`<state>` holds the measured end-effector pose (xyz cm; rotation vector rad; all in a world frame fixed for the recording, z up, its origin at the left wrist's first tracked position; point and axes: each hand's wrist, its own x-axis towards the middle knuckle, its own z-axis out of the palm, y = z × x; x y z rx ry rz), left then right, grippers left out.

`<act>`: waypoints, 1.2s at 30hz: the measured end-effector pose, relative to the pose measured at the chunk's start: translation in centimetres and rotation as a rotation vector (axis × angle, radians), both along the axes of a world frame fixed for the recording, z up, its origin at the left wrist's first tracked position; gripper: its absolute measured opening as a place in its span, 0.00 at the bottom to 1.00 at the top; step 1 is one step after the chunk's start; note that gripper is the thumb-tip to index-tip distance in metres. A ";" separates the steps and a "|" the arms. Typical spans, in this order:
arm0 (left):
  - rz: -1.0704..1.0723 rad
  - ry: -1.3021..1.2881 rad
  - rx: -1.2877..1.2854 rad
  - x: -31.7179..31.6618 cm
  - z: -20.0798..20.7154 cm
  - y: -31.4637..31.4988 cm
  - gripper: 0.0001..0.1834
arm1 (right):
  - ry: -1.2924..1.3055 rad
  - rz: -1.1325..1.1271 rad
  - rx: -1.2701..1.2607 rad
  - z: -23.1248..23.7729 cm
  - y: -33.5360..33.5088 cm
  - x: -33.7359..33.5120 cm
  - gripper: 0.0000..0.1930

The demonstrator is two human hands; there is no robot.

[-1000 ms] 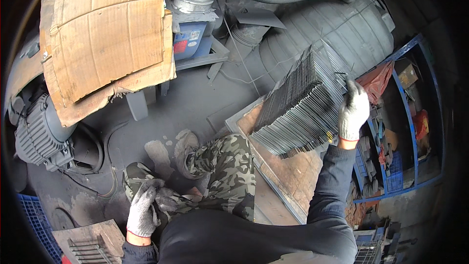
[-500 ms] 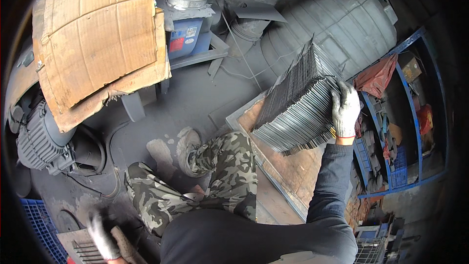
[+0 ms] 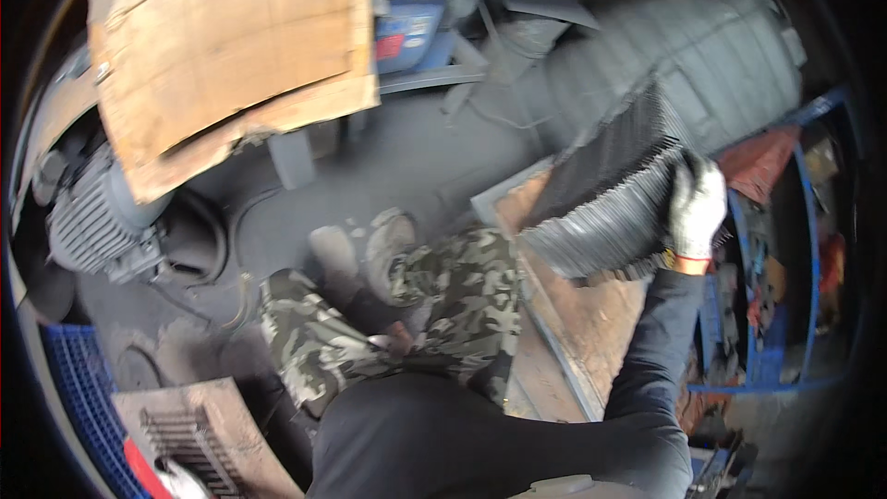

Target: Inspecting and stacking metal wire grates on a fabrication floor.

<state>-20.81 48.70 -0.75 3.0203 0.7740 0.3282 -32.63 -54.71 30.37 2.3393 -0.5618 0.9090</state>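
My right hand (image 3: 699,208), in a white knitted glove with greyed fingers, is at the right end of a dense row of thin dark metal plates (image 3: 601,231). Its fingers are pressed together and bent over the edges there. The plates stand on edge, packed face to face, on a brown board in a metal-edged tray (image 3: 591,351). At the lower left edge a small pale shape (image 3: 183,480) may be part of my gloved left hand; its fingers cannot be made out. Beside it lies a brown board (image 3: 231,407) with a row of dark metal strips on it.
A cardboard sheet (image 3: 240,46) covers something at the upper left, above a grey finned motor (image 3: 97,231). A large grey tank (image 3: 684,65) stands behind the plates. On the right is a blue-framed rack (image 3: 813,268); a blue crate (image 3: 78,388) stands at lower left.
The view has shifted, blurring slightly. My left hand has gone from beside the strip board toward the lower edge, mostly out of view. My right hand stays on the plates.
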 end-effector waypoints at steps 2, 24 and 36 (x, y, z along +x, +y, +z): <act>-0.101 -0.163 -0.113 -2.4 -3.5 3.6 0.25 | -0.014 -0.018 0.017 -0.3 -0.2 -0.3 0.13; 0.008 -0.233 -0.672 0.3 14.6 -9.8 0.07 | -0.182 1.274 1.379 -16.8 30.4 14.9 0.23; -0.903 -0.287 -0.344 10.6 21.6 -39.8 0.26 | 0.387 1.040 2.183 -19.9 41.5 20.4 0.10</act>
